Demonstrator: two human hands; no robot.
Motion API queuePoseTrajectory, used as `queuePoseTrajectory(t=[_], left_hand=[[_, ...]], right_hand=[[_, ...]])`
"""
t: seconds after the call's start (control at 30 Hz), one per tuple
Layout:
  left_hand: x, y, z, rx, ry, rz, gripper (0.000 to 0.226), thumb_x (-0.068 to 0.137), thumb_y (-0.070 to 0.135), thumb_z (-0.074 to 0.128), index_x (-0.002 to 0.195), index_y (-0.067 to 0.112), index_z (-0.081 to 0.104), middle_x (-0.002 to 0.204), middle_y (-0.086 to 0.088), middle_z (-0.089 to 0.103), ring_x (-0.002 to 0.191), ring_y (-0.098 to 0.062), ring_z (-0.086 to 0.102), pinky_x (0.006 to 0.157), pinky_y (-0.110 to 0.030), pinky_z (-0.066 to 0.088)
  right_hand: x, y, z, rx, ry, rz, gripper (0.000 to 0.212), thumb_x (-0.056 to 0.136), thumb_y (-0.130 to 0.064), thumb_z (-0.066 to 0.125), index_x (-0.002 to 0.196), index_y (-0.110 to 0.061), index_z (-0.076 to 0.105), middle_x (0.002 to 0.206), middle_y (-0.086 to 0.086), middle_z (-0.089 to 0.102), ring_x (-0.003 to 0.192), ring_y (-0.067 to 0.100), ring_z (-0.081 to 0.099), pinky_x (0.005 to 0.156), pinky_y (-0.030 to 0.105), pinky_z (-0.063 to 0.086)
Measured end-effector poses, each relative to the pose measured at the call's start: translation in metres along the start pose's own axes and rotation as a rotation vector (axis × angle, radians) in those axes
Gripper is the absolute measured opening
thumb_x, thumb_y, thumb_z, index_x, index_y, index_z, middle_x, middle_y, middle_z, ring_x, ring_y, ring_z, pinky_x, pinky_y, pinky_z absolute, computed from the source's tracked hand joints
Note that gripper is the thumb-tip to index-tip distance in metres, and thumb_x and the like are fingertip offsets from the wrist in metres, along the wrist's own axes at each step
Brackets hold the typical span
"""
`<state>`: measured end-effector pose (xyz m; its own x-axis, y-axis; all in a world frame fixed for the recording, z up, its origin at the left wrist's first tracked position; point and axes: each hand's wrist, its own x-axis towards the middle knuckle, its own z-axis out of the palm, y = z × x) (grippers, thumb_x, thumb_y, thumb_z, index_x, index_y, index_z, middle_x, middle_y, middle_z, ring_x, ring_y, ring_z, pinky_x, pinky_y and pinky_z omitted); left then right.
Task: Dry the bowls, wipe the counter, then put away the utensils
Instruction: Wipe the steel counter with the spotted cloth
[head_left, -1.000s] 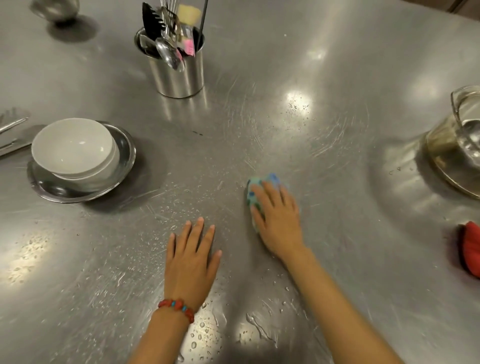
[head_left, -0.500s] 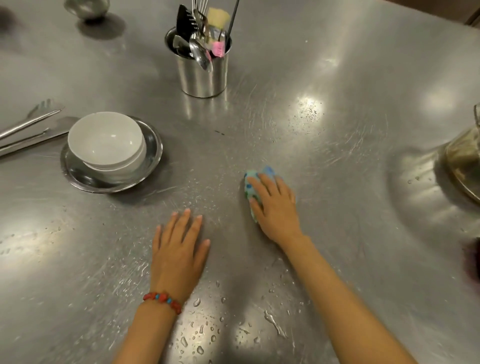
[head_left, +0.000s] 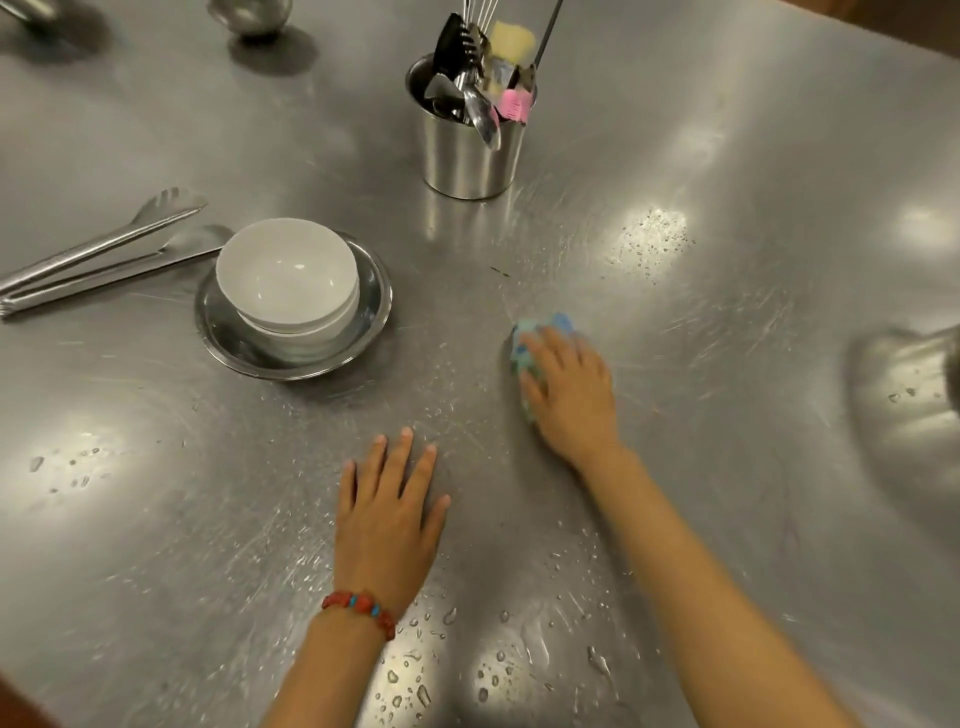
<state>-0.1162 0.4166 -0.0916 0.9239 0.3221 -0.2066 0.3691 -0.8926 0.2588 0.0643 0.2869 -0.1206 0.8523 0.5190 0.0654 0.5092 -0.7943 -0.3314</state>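
Note:
My right hand (head_left: 569, 392) presses a bunched blue-green cloth (head_left: 524, 345) onto the steel counter (head_left: 727, 467), fingers curled over it. My left hand (head_left: 387, 512), with a red bead bracelet, lies flat on the counter, fingers straight. White bowls (head_left: 288, 273) are stacked inside a shallow steel dish (head_left: 374, 306) to the left of the cloth. A steel utensil holder (head_left: 467, 156) with spoons, tongs and a whisk stands behind. Steel tongs (head_left: 98, 260) lie loose at the far left. Water drops dot the counter near my wrists.
A small steel bowl (head_left: 252, 18) sits at the back left. A blurred glass vessel's edge (head_left: 953, 374) shows at the right border. Wet patches lie at the left (head_left: 67, 470) and by the back right reflection (head_left: 652, 241).
The view has swung right to left, so the bowls and holder sit further right in frame. My right hand with the cloth has edged slightly forward; the left hand stays flat.

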Motion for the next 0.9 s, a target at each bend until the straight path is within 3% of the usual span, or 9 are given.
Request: queuePoseTrajectory(t=[0.1,0.17,0.33,0.4,0.43,0.53,0.67,0.73,0.9], left_hand=[[0.001,-0.001,-0.001,0.035,-0.013,-0.004,0.053,0.082,0.040,0.032,0.117,0.011,0.061,0.124,-0.015,0.061,0.114,-0.038,0.056,0.091,-0.057,0.044],[0.002,-0.002,-0.002,0.035,-0.025,0.004,0.053,0.081,0.040,0.033,0.116,0.011,0.062,0.123,-0.015,0.061,0.113,-0.038,0.057,0.090,-0.057,0.045],[-0.001,-0.011,-0.002,0.019,0.017,0.042,0.053,0.087,0.043,0.034,0.119,0.009,0.059,0.125,-0.017,0.060,0.114,-0.039,0.055,0.091,-0.058,0.044],[-0.005,-0.020,-0.003,0.004,0.060,0.025,0.050,0.087,0.042,0.043,0.121,0.008,0.057,0.126,-0.019,0.058,0.115,-0.041,0.054,0.092,-0.061,0.042],[-0.007,-0.026,-0.004,-0.006,0.061,0.001,0.054,0.090,0.046,0.035,0.122,0.008,0.056,0.127,-0.019,0.058,0.116,-0.041,0.053,0.093,-0.061,0.040],[-0.014,-0.044,-0.014,-0.050,0.037,-0.094,0.077,0.091,0.055,0.003,0.123,0.008,0.055,0.129,-0.020,0.056,0.120,-0.043,0.049,0.096,-0.060,0.036],[-0.018,-0.060,-0.017,-0.058,0.020,-0.152,0.083,0.090,0.056,-0.002,0.121,0.008,0.057,0.129,-0.020,0.055,0.121,-0.043,0.048,0.097,-0.059,0.035],[-0.018,-0.064,-0.015,-0.035,0.017,-0.151,0.083,0.090,0.056,-0.003,0.122,0.008,0.056,0.129,-0.020,0.055,0.121,-0.042,0.048,0.098,-0.058,0.034],[-0.019,-0.068,-0.011,-0.032,0.045,-0.125,0.081,0.090,0.056,-0.003,0.124,0.009,0.054,0.132,-0.018,0.053,0.123,-0.041,0.046,0.100,-0.053,0.030]], right_hand=[[-0.049,-0.029,0.006,0.026,-0.034,-0.198,0.045,0.092,-0.039,0.035,0.135,-0.027,0.041,0.144,0.002,0.043,0.132,0.031,0.037,0.104,0.043,0.033],[-0.029,-0.022,0.000,0.050,-0.094,-0.231,0.045,0.092,-0.039,0.035,0.136,-0.029,0.041,0.145,0.000,0.041,0.133,0.028,0.035,0.106,0.042,0.030],[0.085,-0.004,-0.001,-0.027,-0.047,0.053,0.045,0.097,-0.033,0.035,0.141,-0.024,0.031,0.150,0.005,0.030,0.135,0.029,0.026,0.110,0.043,0.023],[0.099,-0.015,0.003,-0.020,-0.001,0.139,0.045,0.097,-0.033,0.034,0.141,-0.024,0.031,0.151,0.004,0.028,0.136,0.030,0.023,0.110,0.046,0.022],[0.094,-0.022,0.007,-0.003,0.002,0.145,0.044,0.097,-0.033,0.034,0.140,-0.025,0.031,0.151,0.004,0.028,0.137,0.031,0.021,0.111,0.047,0.021],[0.043,-0.049,0.022,0.036,-0.016,-0.087,0.043,0.095,-0.035,0.036,0.138,-0.027,0.035,0.150,0.003,0.032,0.138,0.032,0.023,0.111,0.047,0.019],[0.006,-0.061,0.023,0.057,-0.116,-0.300,0.046,0.091,-0.039,0.034,0.136,-0.030,0.039,0.145,-0.001,0.040,0.134,0.027,0.032,0.104,0.043,0.029],[0.040,-0.057,0.021,0.019,-0.115,-0.269,0.045,0.094,-0.037,0.038,0.138,-0.030,0.036,0.147,0.000,0.037,0.135,0.025,0.030,0.107,0.043,0.026],[0.096,-0.080,0.028,0.009,-0.061,0.009,0.044,0.096,-0.033,0.035,0.140,-0.028,0.031,0.149,0.001,0.030,0.137,0.032,0.021,0.110,0.047,0.020]])
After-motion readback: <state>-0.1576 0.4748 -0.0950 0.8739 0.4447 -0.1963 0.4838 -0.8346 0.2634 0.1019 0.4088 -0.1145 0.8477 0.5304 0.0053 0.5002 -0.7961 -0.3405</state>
